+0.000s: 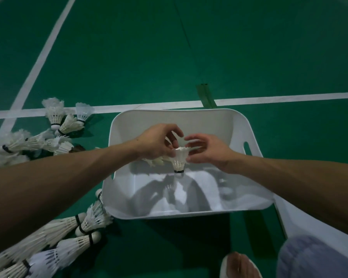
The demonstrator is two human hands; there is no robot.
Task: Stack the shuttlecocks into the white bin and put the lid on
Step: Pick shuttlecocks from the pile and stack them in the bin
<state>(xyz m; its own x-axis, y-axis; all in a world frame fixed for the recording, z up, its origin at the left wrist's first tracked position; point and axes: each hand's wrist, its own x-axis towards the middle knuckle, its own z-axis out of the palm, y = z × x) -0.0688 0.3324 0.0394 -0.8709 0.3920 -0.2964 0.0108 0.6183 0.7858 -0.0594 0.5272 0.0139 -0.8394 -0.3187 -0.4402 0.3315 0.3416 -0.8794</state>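
A white bin (237, 125) stands on the green court floor. Above its inside both my hands meet. My left hand (155, 144) grips a bunch of white shuttlecocks (155, 161) lying sideways under the palm. My right hand (207, 151) pinches the feather rim of one upright shuttlecock (178, 161), its cork pointing down. The bin's floor shows only shadows. Loose shuttlecocks (68, 125) lie on the floor left of the bin, and stacked rows of shuttlecocks (68, 233) lie at the lower left. The white lid (301, 221) lies under the bin's right side.
White court lines (38, 63) cross the floor behind and left of the bin. A green tape patch (206, 95) sits just beyond the bin. My foot in a sandal (239, 265) and a grey clothed knee (313, 259) are at the bottom right.
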